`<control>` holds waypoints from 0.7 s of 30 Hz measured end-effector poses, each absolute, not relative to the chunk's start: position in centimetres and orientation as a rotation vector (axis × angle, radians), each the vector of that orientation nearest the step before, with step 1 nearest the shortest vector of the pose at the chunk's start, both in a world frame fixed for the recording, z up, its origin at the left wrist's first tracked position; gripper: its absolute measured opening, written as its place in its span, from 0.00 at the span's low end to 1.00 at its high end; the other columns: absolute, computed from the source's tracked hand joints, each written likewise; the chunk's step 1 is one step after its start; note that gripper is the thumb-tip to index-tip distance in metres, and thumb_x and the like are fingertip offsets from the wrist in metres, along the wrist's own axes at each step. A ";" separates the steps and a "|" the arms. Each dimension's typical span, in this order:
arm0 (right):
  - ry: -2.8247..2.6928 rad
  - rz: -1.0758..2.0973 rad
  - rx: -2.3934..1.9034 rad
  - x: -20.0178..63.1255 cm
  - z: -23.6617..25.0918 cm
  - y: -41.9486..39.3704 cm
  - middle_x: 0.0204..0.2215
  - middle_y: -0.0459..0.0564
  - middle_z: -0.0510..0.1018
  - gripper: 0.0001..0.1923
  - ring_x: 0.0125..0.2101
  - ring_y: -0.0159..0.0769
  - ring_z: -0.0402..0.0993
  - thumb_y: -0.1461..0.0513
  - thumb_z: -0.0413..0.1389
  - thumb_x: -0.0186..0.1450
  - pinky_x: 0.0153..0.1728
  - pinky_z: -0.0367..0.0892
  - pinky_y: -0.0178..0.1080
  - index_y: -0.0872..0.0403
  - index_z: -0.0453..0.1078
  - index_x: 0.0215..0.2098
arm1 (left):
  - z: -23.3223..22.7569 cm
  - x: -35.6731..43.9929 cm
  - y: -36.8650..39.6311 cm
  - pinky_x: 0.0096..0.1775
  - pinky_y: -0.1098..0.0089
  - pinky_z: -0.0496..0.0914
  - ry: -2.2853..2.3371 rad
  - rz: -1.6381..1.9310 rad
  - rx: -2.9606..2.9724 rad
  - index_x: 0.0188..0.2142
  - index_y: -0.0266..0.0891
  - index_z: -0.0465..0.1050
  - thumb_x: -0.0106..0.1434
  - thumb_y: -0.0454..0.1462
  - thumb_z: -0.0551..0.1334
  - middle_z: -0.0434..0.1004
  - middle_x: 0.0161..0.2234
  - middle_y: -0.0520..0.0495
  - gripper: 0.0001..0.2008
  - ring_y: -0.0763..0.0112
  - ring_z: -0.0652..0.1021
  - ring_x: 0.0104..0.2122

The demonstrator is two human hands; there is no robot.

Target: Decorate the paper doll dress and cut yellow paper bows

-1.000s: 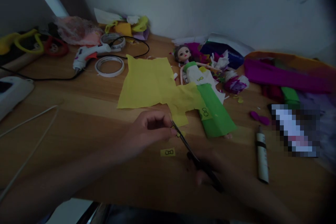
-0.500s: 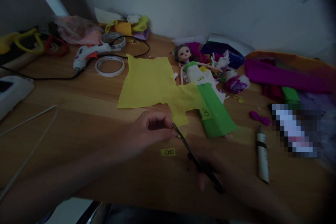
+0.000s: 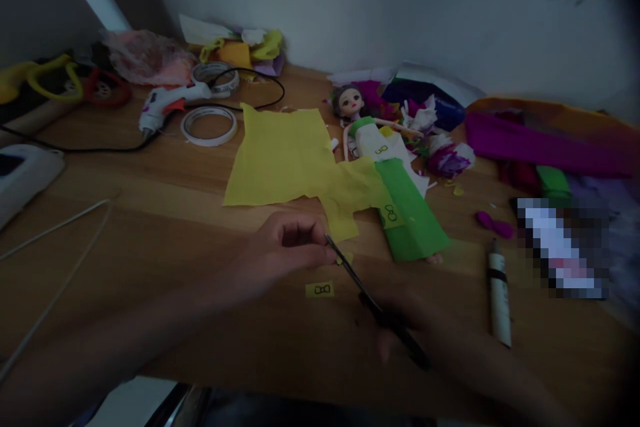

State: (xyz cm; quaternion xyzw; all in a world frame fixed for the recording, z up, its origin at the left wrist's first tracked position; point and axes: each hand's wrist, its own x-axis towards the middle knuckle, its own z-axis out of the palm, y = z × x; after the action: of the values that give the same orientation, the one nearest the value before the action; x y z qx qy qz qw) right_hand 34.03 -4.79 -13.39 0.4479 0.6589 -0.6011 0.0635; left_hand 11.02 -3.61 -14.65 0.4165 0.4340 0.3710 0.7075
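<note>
Right hand (image 3: 400, 327) dim, blurred around scissors (image 3: 365, 293).

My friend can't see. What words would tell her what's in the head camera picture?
On a dim wooden table, a person's left hand pinches a tiny yellow paper scrap while the right hand snips it with black scissors. Behind lie a yellow paper sheet, a doll in a green paper dress, a glue gun, tape rolls and a marker.
</note>
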 end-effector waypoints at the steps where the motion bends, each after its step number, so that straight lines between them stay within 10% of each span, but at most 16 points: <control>1: 1.998 -1.816 1.353 34.0 -13.4 -4.8 0.24 0.42 0.75 0.09 0.28 0.32 0.68 0.58 0.54 0.65 0.31 0.60 0.35 0.51 0.74 0.30 | -14.6 11.0 -3.6 0.27 0.76 0.58 0.969 0.818 0.914 0.20 0.37 0.66 0.51 0.35 0.68 0.68 0.22 0.57 0.11 0.79 0.66 0.23; 21: 2.051 -1.847 1.298 33.8 -13.7 -4.8 0.24 0.42 0.74 0.10 0.27 0.32 0.67 0.66 0.51 0.63 0.30 0.58 0.35 0.54 0.73 0.29 | -14.8 11.1 -3.5 0.25 0.76 0.59 0.972 0.828 0.929 0.20 0.38 0.65 0.50 0.37 0.68 0.67 0.21 0.55 0.12 0.78 0.67 0.23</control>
State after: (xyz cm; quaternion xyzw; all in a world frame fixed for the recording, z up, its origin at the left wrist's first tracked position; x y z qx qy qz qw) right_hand 33.78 -4.78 -13.69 0.4251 0.6717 -0.6050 0.0456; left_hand 11.12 -3.53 -14.83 0.4177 0.4372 0.3722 0.7042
